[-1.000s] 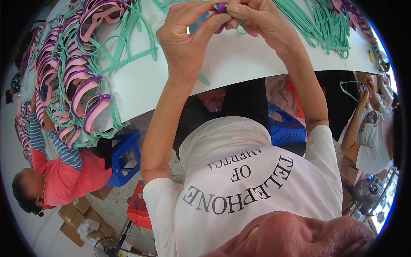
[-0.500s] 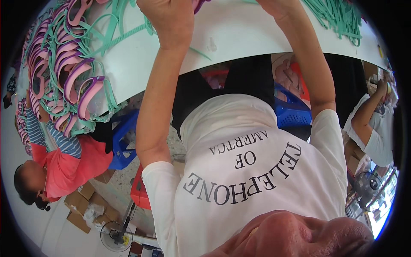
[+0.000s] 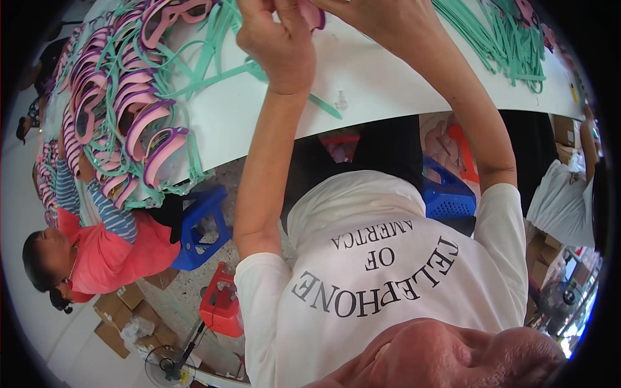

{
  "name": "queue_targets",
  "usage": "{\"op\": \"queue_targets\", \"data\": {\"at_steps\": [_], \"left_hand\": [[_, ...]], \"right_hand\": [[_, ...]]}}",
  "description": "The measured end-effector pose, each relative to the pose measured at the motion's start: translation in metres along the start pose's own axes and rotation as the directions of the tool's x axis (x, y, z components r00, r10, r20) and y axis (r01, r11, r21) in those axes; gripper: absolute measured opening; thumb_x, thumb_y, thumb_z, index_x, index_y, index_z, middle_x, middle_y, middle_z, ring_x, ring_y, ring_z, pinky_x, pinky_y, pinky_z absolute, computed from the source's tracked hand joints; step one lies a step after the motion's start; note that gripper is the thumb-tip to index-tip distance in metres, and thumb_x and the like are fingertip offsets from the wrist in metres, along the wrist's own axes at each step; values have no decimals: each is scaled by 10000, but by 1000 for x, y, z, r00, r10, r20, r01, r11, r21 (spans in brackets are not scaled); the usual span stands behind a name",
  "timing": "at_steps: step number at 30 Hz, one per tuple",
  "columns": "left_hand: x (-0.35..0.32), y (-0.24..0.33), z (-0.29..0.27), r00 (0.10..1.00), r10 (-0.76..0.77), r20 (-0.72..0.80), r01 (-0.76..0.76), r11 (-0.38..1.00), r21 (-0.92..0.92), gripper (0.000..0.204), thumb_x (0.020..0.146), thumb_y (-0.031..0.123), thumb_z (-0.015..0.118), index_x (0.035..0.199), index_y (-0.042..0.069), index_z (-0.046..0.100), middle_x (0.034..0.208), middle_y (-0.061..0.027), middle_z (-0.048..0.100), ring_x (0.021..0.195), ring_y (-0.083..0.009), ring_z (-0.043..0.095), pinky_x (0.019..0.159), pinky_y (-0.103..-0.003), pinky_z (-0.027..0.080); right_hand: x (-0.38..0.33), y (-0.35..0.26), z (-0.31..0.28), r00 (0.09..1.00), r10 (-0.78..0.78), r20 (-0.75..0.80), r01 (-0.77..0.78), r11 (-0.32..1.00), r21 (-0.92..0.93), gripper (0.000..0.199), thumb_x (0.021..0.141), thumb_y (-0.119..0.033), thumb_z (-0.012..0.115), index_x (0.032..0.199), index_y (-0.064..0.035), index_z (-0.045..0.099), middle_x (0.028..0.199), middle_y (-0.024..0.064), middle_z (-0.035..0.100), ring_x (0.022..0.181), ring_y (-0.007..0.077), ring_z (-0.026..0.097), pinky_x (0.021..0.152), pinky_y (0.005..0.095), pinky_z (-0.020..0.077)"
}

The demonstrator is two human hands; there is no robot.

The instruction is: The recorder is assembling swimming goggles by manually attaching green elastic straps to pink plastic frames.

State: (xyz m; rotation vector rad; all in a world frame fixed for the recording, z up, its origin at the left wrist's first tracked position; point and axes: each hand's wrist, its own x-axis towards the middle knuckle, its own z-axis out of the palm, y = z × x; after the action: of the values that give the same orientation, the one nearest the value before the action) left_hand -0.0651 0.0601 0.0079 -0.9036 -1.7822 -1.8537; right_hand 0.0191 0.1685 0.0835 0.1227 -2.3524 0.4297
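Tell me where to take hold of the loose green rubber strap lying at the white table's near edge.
Grip the green rubber strap at its near end, coming from the white table edge side: that end lies free on bare surface, apart from the piles.

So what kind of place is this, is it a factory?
Probably a small workshop where goggle-like frames get put together by hand. A white table holds a big pile of pink and purple frames and a heap of green straps, and flattened cardboard boxes lie on the floor.

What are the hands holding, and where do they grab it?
Both hands, left and right, pinch a pink piece at the picture's top edge. Most of it is cut off, so which part cannot be told.
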Motion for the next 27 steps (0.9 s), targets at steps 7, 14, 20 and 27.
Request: {"op": "queue_targets", "data": {"at_steps": [7, 14, 20, 27], "left_hand": [[48, 9, -14, 981, -1, 192, 16, 997, -79, 166, 1037, 153, 610, 1035, -11, 636, 878, -70, 685, 792, -116, 630, 733, -282, 495], [137, 53, -81, 752, -383, 537, 436, 900, 32, 259, 1047, 185, 563, 1163, -18, 671, 997, -45, 706, 856, -140, 664, 819, -275, 536], [116, 39, -66, 440, -484, 757, 857, 478, -193, 400, 1077, 354, 526, 1258, 13, 628, 1089, -104, 704, 922, -216, 673, 885, -376, 558], [91, 23, -47, 414, -265, 871, 905, 216, -365, 379, 1075, 398, 503, 1134, 53, 649, 956, -62, 670, 794, -176, 607, 628, -254, 460]], "right_hand": [[34, 10, 8, 988, -114, -105, 100, 986, -130, 119, 867, -132, 700, 946, -95, 620, 859, 117, 623, 695, 357, 664, 590, 420, 525], [56, 41, 5, 916, -175, -361, 187, 982, -1, 98, 873, -77, 746, 911, -55, 658, 848, 107, 665, 711, 283, 681, 616, 367, 543], [55, 19, 11, 879, -55, -474, 261, 887, 380, 73, 898, 53, 703, 949, 19, 663, 853, 77, 681, 772, 122, 669, 669, 269, 544], [44, 12, 30, 810, -45, -585, 306, 883, 356, 78, 914, 39, 706, 982, 12, 679, 943, 73, 714, 822, 109, 675, 726, 252, 539]]}}
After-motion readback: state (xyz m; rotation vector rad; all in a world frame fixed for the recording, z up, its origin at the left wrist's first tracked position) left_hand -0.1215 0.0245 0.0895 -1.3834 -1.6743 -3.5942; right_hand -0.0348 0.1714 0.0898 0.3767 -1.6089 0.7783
